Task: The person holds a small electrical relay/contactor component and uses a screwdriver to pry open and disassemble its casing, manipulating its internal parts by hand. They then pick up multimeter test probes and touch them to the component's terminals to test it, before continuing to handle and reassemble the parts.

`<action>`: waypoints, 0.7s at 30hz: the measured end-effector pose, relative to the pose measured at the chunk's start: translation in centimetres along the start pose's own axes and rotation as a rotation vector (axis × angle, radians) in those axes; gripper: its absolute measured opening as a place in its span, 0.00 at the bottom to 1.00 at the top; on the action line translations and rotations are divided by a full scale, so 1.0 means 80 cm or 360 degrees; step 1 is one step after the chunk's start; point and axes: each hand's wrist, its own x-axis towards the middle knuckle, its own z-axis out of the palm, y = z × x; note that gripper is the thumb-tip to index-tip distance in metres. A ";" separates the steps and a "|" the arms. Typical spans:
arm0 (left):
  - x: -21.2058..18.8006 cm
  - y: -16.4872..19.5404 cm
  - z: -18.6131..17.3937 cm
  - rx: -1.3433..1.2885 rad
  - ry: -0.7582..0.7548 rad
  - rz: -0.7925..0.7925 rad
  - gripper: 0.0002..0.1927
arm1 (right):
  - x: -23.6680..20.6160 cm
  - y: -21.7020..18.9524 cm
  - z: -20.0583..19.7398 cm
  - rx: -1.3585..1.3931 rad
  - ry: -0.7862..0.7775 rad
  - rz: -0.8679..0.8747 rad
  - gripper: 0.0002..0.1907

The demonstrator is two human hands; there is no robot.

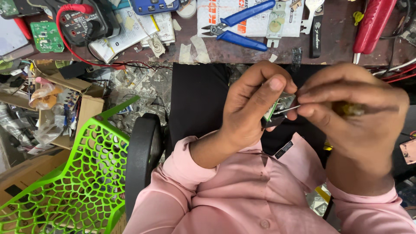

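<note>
My left hand (253,108) grips a small green circuit board (277,108) with metal parts, held over my lap. My right hand (355,115) is closed on a small screwdriver with a yellow handle (346,109); its thin metal shaft (287,109) touches the board. Both hands are close together, just below the edge of the workbench (329,45). Most of the board is hidden by my fingers.
On the bench lie blue-handled cutters (242,28), a black multimeter with red leads (84,21), a green circuit board (45,37), a red tool (372,26) and papers. A green lattice chair (78,182) and cardboard boxes of parts (60,108) stand at my left.
</note>
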 end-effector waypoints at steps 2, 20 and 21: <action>0.000 -0.001 0.000 -0.0006 0.0023 -0.0004 0.13 | -0.010 -0.007 0.003 -0.0196 0.0035 -0.0123 0.08; -0.006 -0.005 0.001 -0.0137 -0.0027 -0.0109 0.13 | -0.038 0.000 0.000 -0.0293 0.0141 -0.0106 0.08; -0.007 -0.005 0.002 -0.0137 -0.0021 -0.0098 0.13 | -0.037 -0.002 0.000 -0.0440 0.0119 -0.0207 0.09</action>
